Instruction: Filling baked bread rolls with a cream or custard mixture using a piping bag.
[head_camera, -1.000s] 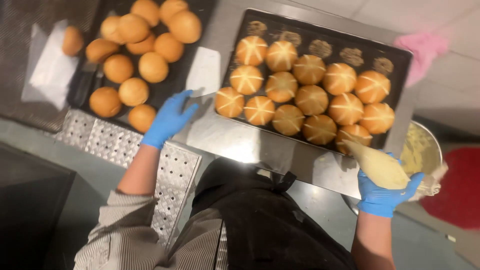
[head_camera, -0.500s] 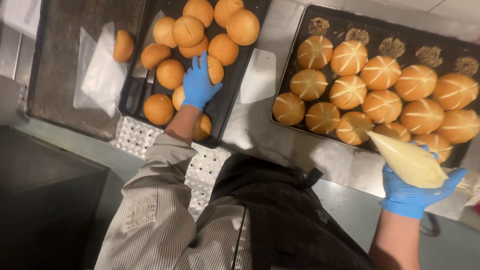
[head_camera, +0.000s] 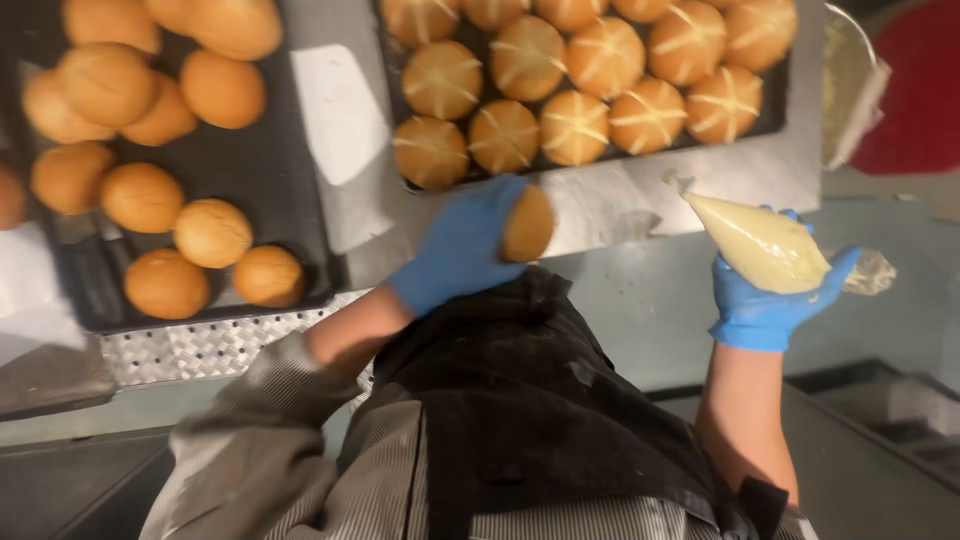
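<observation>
My left hand (head_camera: 462, 247), in a blue glove, grips a plain golden bun (head_camera: 528, 224) just below the near edge of the right baking tray (head_camera: 780, 105). That tray holds several buns with pale piped crosses (head_camera: 574, 128). My right hand (head_camera: 765, 305), also gloved in blue, squeezes a cream-filled piping bag (head_camera: 758, 243) whose tip points up and left toward the tray's near right corner. The left black tray (head_camera: 270, 165) carries several plain uncrossed buns (head_camera: 211, 232).
White paper (head_camera: 345, 130) lies between the two trays on the steel counter. A perforated metal strip (head_camera: 200, 345) runs along the counter edge. A bowl with cream residue (head_camera: 850, 85) sits at the top right beside something red (head_camera: 920, 100). My dark apron fills the lower middle.
My left hand left the plain-bun tray carrying one bun and moved right to the crossed-bun tray's near edge. The piping bag stayed in my right hand. The view shifted closer.
</observation>
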